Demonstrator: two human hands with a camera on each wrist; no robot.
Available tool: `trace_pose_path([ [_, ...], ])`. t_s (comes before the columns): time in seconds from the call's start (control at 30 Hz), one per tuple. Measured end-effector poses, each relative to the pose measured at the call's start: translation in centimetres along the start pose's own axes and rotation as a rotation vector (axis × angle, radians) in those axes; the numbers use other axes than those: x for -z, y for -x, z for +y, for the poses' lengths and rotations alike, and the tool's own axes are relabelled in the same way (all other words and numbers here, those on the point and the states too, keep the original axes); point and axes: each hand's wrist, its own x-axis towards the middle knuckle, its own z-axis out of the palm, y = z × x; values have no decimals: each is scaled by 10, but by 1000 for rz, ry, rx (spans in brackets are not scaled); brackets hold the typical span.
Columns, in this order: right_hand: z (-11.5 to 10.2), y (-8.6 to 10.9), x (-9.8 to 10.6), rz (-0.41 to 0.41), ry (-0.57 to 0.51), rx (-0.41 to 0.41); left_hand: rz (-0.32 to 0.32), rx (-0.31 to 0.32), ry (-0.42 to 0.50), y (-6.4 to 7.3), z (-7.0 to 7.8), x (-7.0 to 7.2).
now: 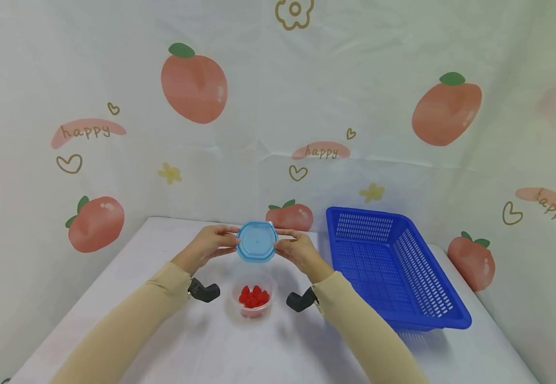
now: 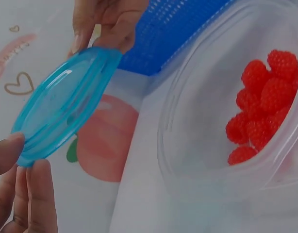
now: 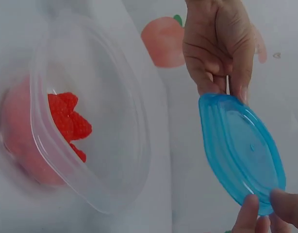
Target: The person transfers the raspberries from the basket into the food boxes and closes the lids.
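A translucent blue lid (image 1: 257,241) is held up by both hands, tilted, above and behind a clear plastic container (image 1: 236,301). My left hand (image 1: 209,245) pinches the lid's left edge between thumb and fingers. On the opposite edge my right hand (image 1: 301,250) pinches it the same way. In the left wrist view the lid (image 2: 66,104) stands apart from the container's rim. Several red raspberries (image 2: 265,104) lie in a heap inside the uncovered container, and they show through its wall in the right wrist view.
A large blue plastic basket (image 1: 397,266) with slotted sides stands on the right of the white table (image 1: 129,298). Behind the table hangs a pale cloth (image 1: 239,170) printed with peaches and the word "happy". A dark wrist mount (image 1: 204,290) sticks out below the left sleeve.
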Motion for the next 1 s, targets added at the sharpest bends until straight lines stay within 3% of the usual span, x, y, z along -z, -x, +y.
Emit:
trace_pose_path([
  [0.27,-7,20,1,-4,41,9,54,-94,-13,17,3,-6],
  [0.6,-4,31,2,-33,-109,-5,132,-295,-132,37,-5,-11],
  [0.7,-4,35,4,-38,-128,-12,126,-344,-134,43,-6,-14],
  [1.0,-6,46,13,-115,-201,-50,117,-381,-130,51,-14,-20],
])
